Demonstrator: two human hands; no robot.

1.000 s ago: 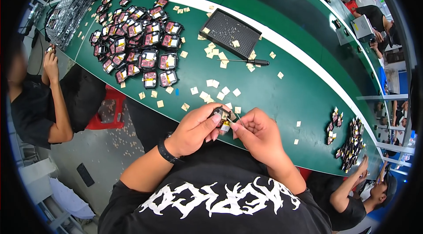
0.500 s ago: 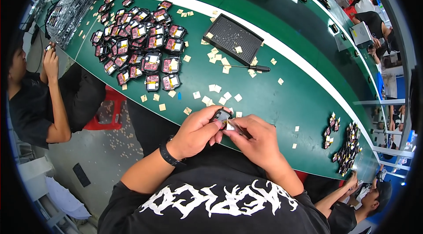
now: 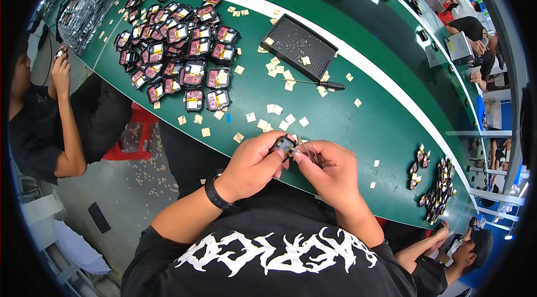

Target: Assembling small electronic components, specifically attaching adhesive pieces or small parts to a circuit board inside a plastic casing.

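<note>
- The left hand [image 3: 251, 165] has its grip clamped on a small black casing [image 3: 283, 143], rounded at the corners, its inner face showing smooth grey; the thumb presses on it.
- That casing is held in front of the person's torso, above the near edge of the green surface [image 3: 341, 123], which has a slight sheen.
- The right hand [image 3: 329, 165] has its grip closed on a slender, tweezer-like metal tool [image 3: 313, 155], thumb and fingertips together just beside the casing; the exact point of contact is too small to tell.
- Forward and left lies a heap of black-rimmed units [image 3: 193, 73], boxy with rounded corners, showing reddish boards, silvery-white blocks and yellow strips.
- Thin, flat cream squares [image 3: 206, 132] are scattered between heap and hands, near a small blue piece [image 3: 229, 118].
- Farther off sits a rectangular black tray [image 3: 293, 48] with a perforated-looking grid floor.
- A screwdriver [image 3: 334, 85] with a ridged dark handle and thin metal shaft lies beside it.
</note>
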